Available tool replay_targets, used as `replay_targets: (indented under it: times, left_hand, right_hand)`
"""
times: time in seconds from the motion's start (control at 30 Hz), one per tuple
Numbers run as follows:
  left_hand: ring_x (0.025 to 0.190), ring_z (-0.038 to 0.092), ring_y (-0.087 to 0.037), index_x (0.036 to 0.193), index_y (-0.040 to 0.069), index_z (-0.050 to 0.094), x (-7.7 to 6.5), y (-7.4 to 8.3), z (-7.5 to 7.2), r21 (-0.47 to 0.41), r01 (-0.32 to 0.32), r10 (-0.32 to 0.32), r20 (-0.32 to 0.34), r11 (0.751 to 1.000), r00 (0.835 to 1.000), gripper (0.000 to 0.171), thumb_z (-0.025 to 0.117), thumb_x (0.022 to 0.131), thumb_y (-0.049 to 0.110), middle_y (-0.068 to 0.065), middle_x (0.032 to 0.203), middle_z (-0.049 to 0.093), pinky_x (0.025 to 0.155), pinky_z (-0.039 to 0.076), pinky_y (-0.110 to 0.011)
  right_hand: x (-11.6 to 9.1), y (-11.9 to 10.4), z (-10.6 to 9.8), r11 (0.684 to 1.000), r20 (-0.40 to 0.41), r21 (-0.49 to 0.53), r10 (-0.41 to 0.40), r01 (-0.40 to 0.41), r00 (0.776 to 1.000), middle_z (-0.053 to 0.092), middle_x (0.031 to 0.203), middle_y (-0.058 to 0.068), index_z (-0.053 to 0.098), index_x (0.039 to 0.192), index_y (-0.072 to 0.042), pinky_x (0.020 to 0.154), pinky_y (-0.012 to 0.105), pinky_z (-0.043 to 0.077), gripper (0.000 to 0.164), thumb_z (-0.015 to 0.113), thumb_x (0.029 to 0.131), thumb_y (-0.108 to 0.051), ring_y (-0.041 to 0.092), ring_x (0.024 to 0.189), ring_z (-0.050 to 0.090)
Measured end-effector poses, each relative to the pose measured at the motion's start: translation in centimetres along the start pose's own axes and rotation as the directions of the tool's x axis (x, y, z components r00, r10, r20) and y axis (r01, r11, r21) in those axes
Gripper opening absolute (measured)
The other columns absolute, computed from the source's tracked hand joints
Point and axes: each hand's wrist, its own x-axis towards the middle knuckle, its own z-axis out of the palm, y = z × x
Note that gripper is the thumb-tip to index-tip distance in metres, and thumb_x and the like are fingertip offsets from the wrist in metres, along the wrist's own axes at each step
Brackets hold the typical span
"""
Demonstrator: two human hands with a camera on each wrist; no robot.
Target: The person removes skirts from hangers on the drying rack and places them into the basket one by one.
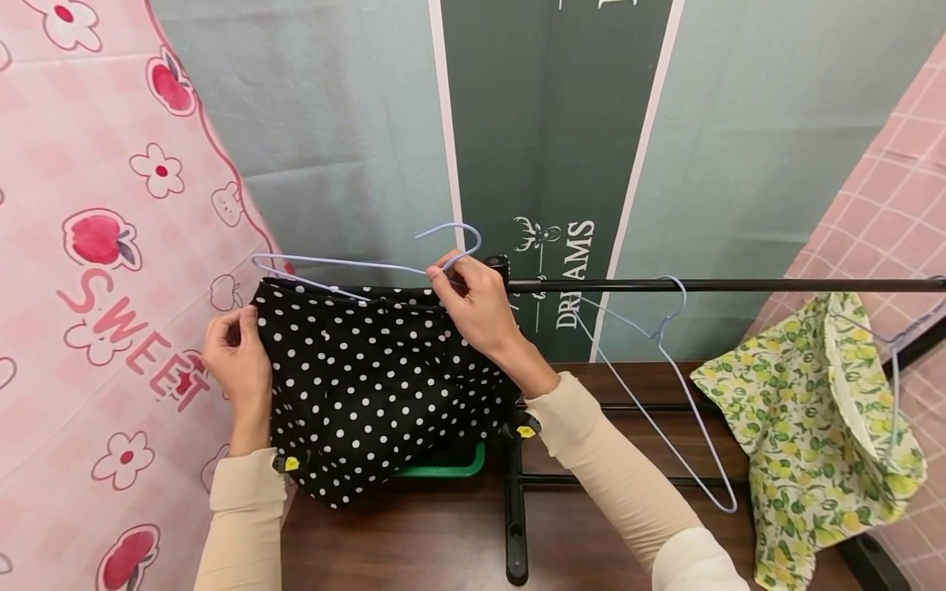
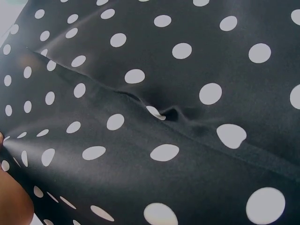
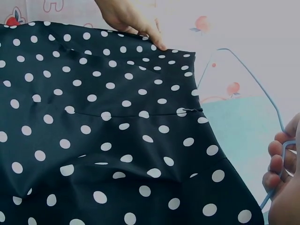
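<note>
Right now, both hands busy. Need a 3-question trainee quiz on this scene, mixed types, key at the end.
1. Multiple choice: what does the right hand grip?
A) green-rimmed tray
B) lavender hanger, just below its hook
C) pink curtain

2. True or false: the left hand pinches the black polka-dot garment near a top corner.

3. Short answer: what fruit is printed on the hanging garment at the head view's right?

Key: 1. B; 2. True; 3. Lemons.
</note>
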Motion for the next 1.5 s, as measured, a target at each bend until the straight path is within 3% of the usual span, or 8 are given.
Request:
replay_targets:
  times: [0.13, 0.27, 0.6, 0.77, 1.1, 1.27, 1.5]
  left_hand:
    - [0.070, 0.047, 0.001, 0.092, -0.009, 0.072, 0.0, 0.4, 0.2, -0.018, -0.008, 0.008, 0.013, 1.000, 1.000, 0.026, 0.073, 0.090, 0.017, 0.013, 0.074, 0.052, 0.067, 0.036, -0.015]
    - [0.071, 0.047, 0.001, 0.092, -0.009, 0.072, 0.2, -0.3, 0.4, -0.038, -0.023, 0.024, 0.028, 0.999, 0.999, 0.026, 0.073, 0.089, 0.017, 0.014, 0.075, 0.051, 0.067, 0.037, -0.016]
    - [0.075, 0.049, -0.001, 0.091, -0.006, 0.073, 0.3, -0.9, 0.9, -0.057, -0.072, 0.076, 0.077, 0.996, 0.994, 0.029, 0.075, 0.088, 0.023, 0.014, 0.076, 0.053, 0.069, 0.038, -0.017]
    - [0.074, 0.047, -0.001, 0.090, -0.007, 0.073, 0.0, -0.3, 1.4, -0.057, -0.100, 0.105, 0.101, 0.993, 0.989, 0.025, 0.074, 0.089, 0.018, 0.015, 0.076, 0.052, 0.070, 0.037, -0.016]
    - [0.073, 0.048, -0.001, 0.088, -0.016, 0.068, -1.5, 3.2, 2.3, -0.107, -0.197, 0.211, 0.145, 0.975, 0.967, 0.027, 0.070, 0.091, 0.011, 0.008, 0.077, 0.054, 0.069, 0.038, -0.015]
    - [0.073, 0.050, -0.003, 0.088, -0.017, 0.067, -1.9, 3.4, 2.8, -0.139, -0.186, 0.209, 0.175, 0.973, 0.962, 0.028, 0.070, 0.091, 0.011, 0.003, 0.079, 0.056, 0.068, 0.041, -0.015]
    - [0.073, 0.052, -0.006, 0.085, -0.017, 0.066, -2.3, 3.1, 3.3, -0.188, -0.182, 0.220, 0.203, 0.965, 0.954, 0.015, 0.067, 0.089, -0.003, -0.001, 0.081, 0.060, 0.067, 0.042, -0.015]
  right_hand:
    - [0.0, -0.1, -0.2, 1.000, 0.017, 0.006, -0.005, 0.005, 1.000, 0.052, 0.073, -0.004, 0.067, 0.095, -0.012, 0.057, 0.024, 0.037, 0.020, 0.056, 0.101, -0.027, 0.008, 0.061, 0.044]
    - [0.0, -0.5, -0.2, 1.000, 0.031, 0.014, -0.015, 0.014, 0.999, 0.052, 0.074, -0.004, 0.066, 0.097, -0.012, 0.058, 0.023, 0.038, 0.018, 0.057, 0.101, -0.027, 0.008, 0.062, 0.044]
    - [0.4, -1.9, -0.3, 0.993, 0.005, 0.081, -0.090, 0.090, 0.996, 0.058, 0.079, 0.002, 0.065, 0.097, -0.008, 0.060, 0.023, 0.041, 0.014, 0.059, 0.099, -0.019, 0.008, 0.067, 0.049]
    - [0.5, -2.6, -0.6, 0.991, -0.006, 0.083, -0.108, 0.108, 0.994, 0.058, 0.080, 0.000, 0.065, 0.097, -0.008, 0.064, 0.023, 0.043, 0.013, 0.058, 0.098, -0.019, 0.007, 0.069, 0.051]
    - [0.5, -4.5, -1.1, 0.978, -0.029, 0.102, -0.179, 0.181, 0.983, 0.060, 0.082, 0.001, 0.065, 0.098, -0.006, 0.066, 0.023, 0.045, 0.009, 0.060, 0.097, -0.013, 0.008, 0.073, 0.054]
    - [0.4, -5.4, -1.4, 0.969, -0.056, 0.128, -0.204, 0.210, 0.977, 0.061, 0.083, 0.004, 0.065, 0.098, -0.003, 0.068, 0.023, 0.047, 0.006, 0.061, 0.096, -0.008, 0.009, 0.075, 0.057]
    - [0.0, -6.5, -1.6, 0.952, -0.054, 0.203, -0.223, 0.229, 0.973, 0.061, 0.084, 0.006, 0.064, 0.098, -0.001, 0.067, 0.023, 0.046, 0.005, 0.060, 0.095, -0.001, 0.010, 0.075, 0.056]
